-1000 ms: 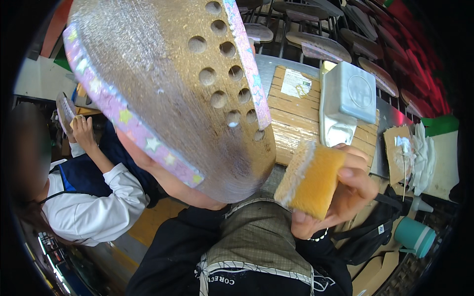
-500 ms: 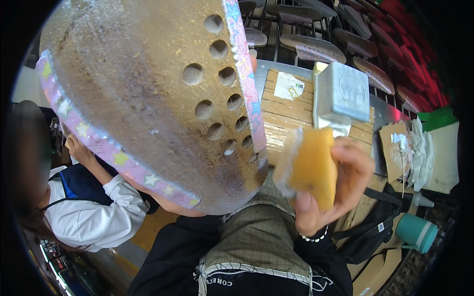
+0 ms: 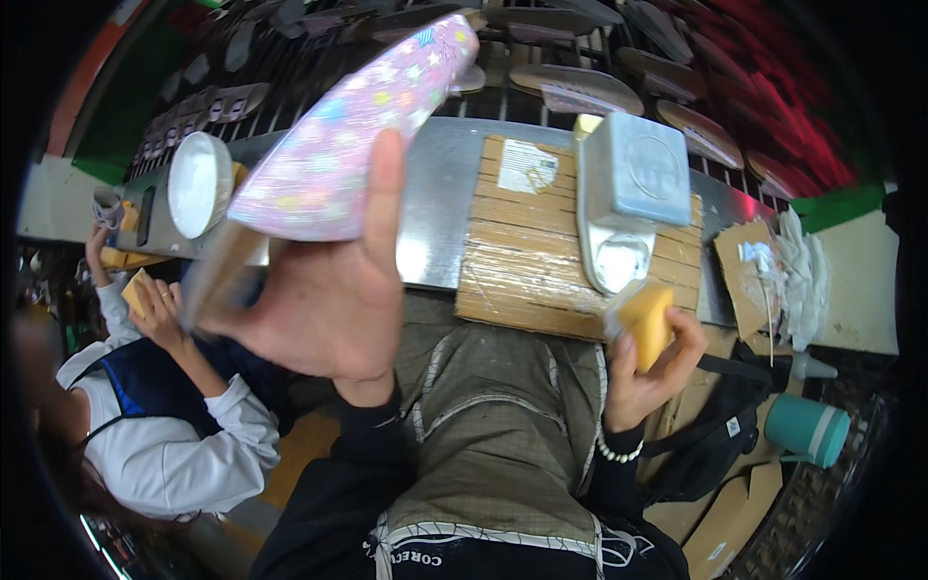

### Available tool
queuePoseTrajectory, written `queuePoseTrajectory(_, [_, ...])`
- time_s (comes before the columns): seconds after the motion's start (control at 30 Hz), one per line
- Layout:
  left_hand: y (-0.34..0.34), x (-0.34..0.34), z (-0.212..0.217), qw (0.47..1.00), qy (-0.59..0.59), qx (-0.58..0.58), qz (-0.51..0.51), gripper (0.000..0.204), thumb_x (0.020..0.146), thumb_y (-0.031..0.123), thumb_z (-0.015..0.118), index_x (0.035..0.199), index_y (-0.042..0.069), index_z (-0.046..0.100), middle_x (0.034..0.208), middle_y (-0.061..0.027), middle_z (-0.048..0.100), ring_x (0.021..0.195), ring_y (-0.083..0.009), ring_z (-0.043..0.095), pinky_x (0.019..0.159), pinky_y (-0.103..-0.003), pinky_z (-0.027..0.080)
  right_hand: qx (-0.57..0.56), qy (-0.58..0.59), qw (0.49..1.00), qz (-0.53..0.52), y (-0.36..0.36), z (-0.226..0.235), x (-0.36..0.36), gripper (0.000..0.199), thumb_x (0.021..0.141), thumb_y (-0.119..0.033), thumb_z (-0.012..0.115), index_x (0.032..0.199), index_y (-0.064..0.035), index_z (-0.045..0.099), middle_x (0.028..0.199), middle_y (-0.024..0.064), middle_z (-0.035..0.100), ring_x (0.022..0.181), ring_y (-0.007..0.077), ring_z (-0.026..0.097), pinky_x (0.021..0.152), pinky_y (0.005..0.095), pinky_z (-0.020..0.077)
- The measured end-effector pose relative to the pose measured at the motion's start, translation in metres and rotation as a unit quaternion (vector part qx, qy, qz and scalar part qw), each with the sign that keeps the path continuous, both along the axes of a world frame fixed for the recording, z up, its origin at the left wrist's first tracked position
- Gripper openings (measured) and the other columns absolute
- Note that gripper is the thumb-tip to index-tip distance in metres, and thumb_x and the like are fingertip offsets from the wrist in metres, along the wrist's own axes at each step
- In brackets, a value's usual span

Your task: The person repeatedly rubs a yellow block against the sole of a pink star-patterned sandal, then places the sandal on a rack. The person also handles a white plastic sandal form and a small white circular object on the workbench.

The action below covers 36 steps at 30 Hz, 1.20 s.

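A shoe piece (image 3: 358, 145) covered in pink, star-patterned material is tilted up above the metal bench. My left hand (image 3: 333, 300) is closed on it from below, palm toward me, one finger lying along the pink side. A brown edge of the piece is smeared by motion. Lower on the right, my right hand (image 3: 643, 377) grips a yellow sponge (image 3: 648, 324) whose left side looks whitish. Just beyond the sponge, a grey-blue plastic container (image 3: 636, 174) stands over a white base with a small round well (image 3: 622, 266).
A plastic-wrapped cardboard sheet (image 3: 527, 261) lies on the metal bench (image 3: 430, 208). White bowl (image 3: 200, 184) at left. Behind runs a rack of shoe pieces (image 3: 570, 87). A co-worker's hand (image 3: 164, 314) holds a sponge. Black bag (image 3: 710, 440) and teal jug (image 3: 807, 430) sit at right.
My left hand has swung the shoe piece away and turned it, so the pink side shows instead of the brown holed face. The sponge in my right hand has moved slightly right.
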<state>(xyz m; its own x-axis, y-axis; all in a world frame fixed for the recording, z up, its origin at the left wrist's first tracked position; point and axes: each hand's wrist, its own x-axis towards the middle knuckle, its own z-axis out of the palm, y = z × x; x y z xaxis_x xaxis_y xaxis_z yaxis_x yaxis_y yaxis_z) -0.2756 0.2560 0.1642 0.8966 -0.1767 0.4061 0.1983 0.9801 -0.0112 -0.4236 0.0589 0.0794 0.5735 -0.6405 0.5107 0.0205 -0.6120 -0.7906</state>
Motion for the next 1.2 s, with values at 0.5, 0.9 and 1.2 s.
queuePoseTrajectory(0.5, [0.072, 0.019, 0.015, 0.921, 0.047, 0.287, 0.260, 0.057, 0.102, 0.046, 0.043, 0.144, 0.008, 0.040, 0.135, -0.0127, 0.053, 0.119, -0.0260, 0.057, 0.097, -0.048, 0.051, -0.247, 0.210, 0.945, -0.046, -0.042, -0.017, 0.002, 0.047, 0.069, -0.025, 0.081, 0.108, -0.0077, 0.062, 0.097, 0.0070, 0.060, 0.098, 0.0306, 0.053, 0.090, 0.0429, 0.0357])
queuePoseTrajectory(0.9, [-0.004, -0.017, 0.030, 0.884, 0.267, 0.375, 0.086, 0.035, 0.084, 0.028, 0.062, 0.104, -0.001, 0.066, 0.085, -0.0129, 0.069, 0.069, -0.0170, 0.067, 0.065, -0.029, 0.054, 0.439, -0.151, 0.871, 0.158, -0.016, 0.024, 0.018, 0.052, 0.089, -0.031, 0.068, 0.127, -0.0024, 0.048, 0.117, 0.0110, 0.057, 0.110, 0.0208, 0.056, 0.095, 0.0385, 0.0451])
queuePoseTrajectory(1.2, [-0.014, -0.023, 0.031, 0.937, 0.155, 0.308, -0.063, 0.018, 0.076, 0.011, 0.062, 0.066, -0.003, 0.066, 0.115, -0.0201, 0.069, 0.067, -0.0187, 0.068, 0.067, -0.028, 0.053, -0.172, -0.191, 0.906, 0.337, 0.009, 0.104, 0.071, 0.063, 0.074, -0.044, 0.085, 0.114, -0.0082, 0.054, 0.098, 0.0124, 0.065, 0.090, 0.0256, 0.057, 0.078, 0.0373, 0.0447])
